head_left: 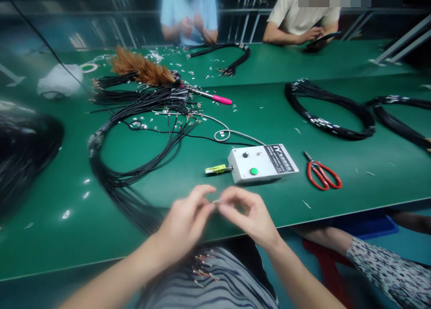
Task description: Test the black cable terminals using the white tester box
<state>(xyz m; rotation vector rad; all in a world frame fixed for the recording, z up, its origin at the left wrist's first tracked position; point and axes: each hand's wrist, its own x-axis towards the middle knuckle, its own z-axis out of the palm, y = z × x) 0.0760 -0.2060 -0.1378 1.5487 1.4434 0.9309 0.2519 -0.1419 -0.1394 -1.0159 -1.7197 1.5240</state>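
Observation:
My left hand (185, 221) and my right hand (251, 214) meet over the near edge of the green table (235, 125). Both pinch a small metal-tipped wire end (217, 201) between thumb and fingers. A bundle of black wires (124, 183) runs from the table down toward my lap, where several copper-tipped ends (202, 266) show. Just beyond my hands lies a white test box (262, 163) with a green button and a yellow clip (216, 169).
Red-handled scissors (322, 173) lie right of the box. Looped black wire bundles (328, 109) sit at the right, a feather duster (144, 68) with a pink handle at the back left. Two people sit across the table. A co-worker's patterned sleeve (387, 268) is at the lower right.

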